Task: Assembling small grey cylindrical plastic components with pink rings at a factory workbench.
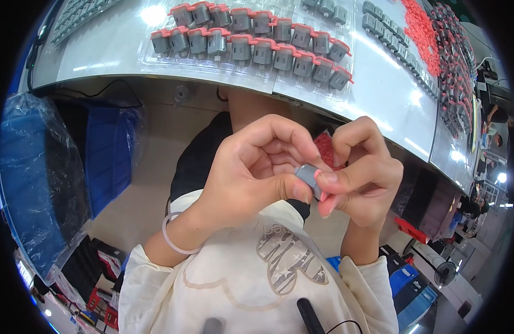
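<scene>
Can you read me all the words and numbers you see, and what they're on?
Cream shirt: small letters by the butterfly-shaped patch; I don't copy out printed words.
Held grey part: no writing I can read.
Red-capped grey parts in rows: any marks are too small to read.

A pale, glossy worktable spans the far side, its edge bowed by the lens, and runs on to the right. White glare from lighting shines on its far left part. Below lies a light beige tiled floor. On the left stand upright blue panels, partly covered in clear plastic. To the near right is a dark round fan; beyond, at the far right, a bright lamp glows.
</scene>
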### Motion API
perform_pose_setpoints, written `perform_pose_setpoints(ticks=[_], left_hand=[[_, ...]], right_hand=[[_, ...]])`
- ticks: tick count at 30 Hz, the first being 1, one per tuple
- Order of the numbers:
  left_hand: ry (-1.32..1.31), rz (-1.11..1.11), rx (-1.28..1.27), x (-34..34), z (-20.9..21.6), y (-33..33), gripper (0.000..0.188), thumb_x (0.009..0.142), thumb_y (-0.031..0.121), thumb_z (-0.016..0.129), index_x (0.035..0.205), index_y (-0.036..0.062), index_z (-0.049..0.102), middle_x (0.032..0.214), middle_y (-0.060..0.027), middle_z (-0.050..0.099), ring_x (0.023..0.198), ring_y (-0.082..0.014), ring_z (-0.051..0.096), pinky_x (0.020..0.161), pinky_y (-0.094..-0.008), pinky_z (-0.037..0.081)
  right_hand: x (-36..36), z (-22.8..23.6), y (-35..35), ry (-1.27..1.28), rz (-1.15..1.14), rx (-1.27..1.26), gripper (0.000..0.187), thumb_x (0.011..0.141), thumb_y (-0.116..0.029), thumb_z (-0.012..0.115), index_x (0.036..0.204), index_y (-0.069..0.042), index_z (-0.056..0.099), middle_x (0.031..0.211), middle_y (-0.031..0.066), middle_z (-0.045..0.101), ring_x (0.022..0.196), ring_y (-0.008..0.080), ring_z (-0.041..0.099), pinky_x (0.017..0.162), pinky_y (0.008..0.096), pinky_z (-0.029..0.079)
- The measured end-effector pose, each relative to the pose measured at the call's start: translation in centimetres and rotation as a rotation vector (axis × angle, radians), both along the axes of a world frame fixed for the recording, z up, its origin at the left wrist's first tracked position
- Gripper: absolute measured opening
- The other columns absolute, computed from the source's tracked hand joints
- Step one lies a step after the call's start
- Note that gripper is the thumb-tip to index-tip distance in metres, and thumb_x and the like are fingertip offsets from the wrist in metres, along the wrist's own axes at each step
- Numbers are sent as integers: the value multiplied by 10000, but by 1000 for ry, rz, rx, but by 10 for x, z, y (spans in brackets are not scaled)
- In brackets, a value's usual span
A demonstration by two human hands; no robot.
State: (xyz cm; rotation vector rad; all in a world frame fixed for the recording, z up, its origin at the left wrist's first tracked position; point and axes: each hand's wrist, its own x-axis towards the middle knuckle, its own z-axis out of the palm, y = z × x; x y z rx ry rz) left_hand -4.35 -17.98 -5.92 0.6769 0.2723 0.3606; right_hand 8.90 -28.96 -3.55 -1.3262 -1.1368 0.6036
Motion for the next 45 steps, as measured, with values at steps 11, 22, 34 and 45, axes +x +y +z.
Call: perform_pose_setpoints(ticks=[11,22,34,45], left_hand=[[42,-18,245,-1,-3,10,416,772,65,712,1105,-10,474,1047,-103,543,962,-176,582,813,-296,490],[208,380,982,-8,28,161,252,864,72,588,1082,-10,494,1002,-90,565,937,-155,562,817,-250,447],[587,164,1430,-5,19,186,195,810,51,624,994,-11,612,943,-41,608,884,-117,570,820,-249,448],[483,488,1298,-14,17,181,196,768,-30,630,963,-13,647,865,-67,630,815,-142,625,760,-245,491]], right_hand=[[9,-11,10,196,75,-19,263,587,-69,809,824,-46,697,790,38,461,679,118,410,567,224,328],[19,-6,-8,219,-161,-46,146,725,30,656,864,37,612,847,78,519,737,123,478,642,225,390],[25,-15,-17,213,-276,-169,125,734,81,591,851,39,607,847,76,542,767,122,496,699,220,389],[22,-6,-7,101,-199,-247,91,785,49,571,873,34,589,833,62,517,743,115,479,680,221,381]])
